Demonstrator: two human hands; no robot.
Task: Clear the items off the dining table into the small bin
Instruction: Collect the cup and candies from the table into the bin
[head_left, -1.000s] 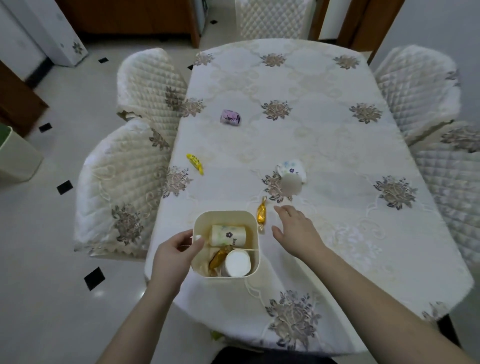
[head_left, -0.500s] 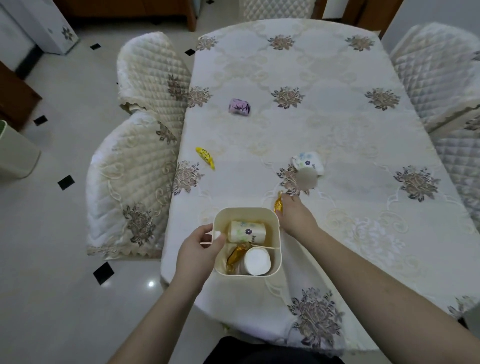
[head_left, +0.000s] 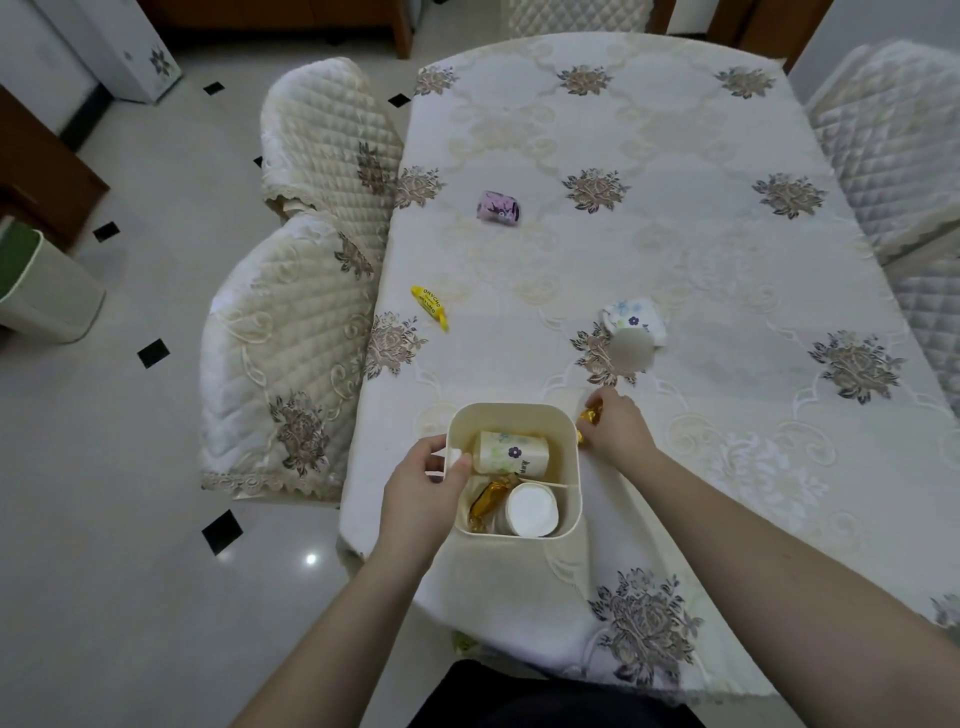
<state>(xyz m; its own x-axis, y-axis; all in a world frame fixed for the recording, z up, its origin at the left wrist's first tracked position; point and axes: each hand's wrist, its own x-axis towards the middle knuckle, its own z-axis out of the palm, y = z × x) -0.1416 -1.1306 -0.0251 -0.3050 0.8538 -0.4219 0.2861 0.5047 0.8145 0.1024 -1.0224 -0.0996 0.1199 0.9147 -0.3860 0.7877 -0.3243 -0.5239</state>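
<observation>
A small cream bin (head_left: 569, 457) stands at the near edge of the dining table (head_left: 701, 249). It holds a flowered paper cup, a white-lidded cup and a gold wrapper. My left hand (head_left: 426, 480) grips the bin's left rim. Just right of the bin, my right hand (head_left: 615, 428) pinches a gold candy wrapper (head_left: 588, 420) at the tabletop. A tipped flowered paper cup (head_left: 635, 332) lies beyond that hand. A yellow wrapper (head_left: 430, 306) lies near the table's left edge, and a purple packet (head_left: 498, 208) sits farther back.
Quilted chairs stand along the left side (head_left: 291, 358) and the right side (head_left: 904, 140) of the table. A larger green-lined waste bin (head_left: 41, 291) stands on the tiled floor at far left.
My right hand moved onto the gold wrapper and closed its fingers on it beside the bin. My left hand kept its grip on the bin's rim.
</observation>
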